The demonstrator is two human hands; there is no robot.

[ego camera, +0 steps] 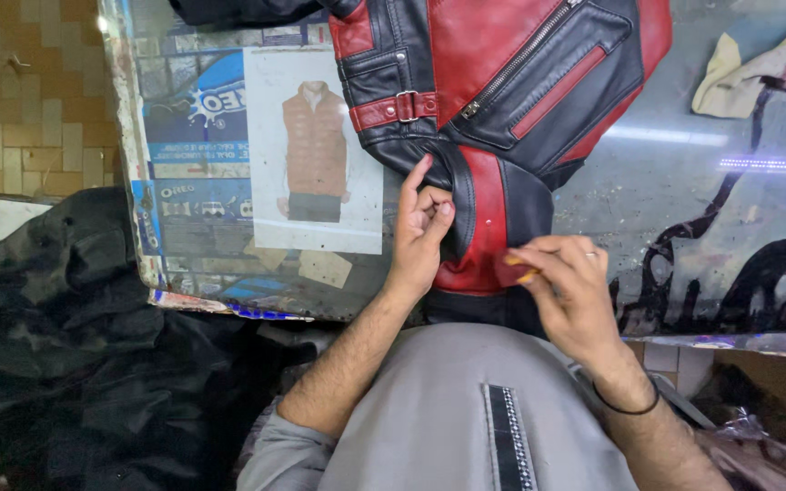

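Note:
A red and black leather jacket (502,82) lies on a glass-topped table (684,182), its lower edge hanging toward me. My left hand (420,227) pinches the black edge of the jacket's bottom panel between thumb and fingers. My right hand (566,286) holds a small red piece (507,269), pinched at the fingertips, right against the red strip at the jacket's hem. A ring is on my right hand and a black band on that wrist.
A printed picture of a brown vest (314,150) lies under the glass at the left. A cream and red cloth (766,68) sits at the far right. Dark fabric (75,345) is heaped at my left. Tiled floor (20,91) shows top left.

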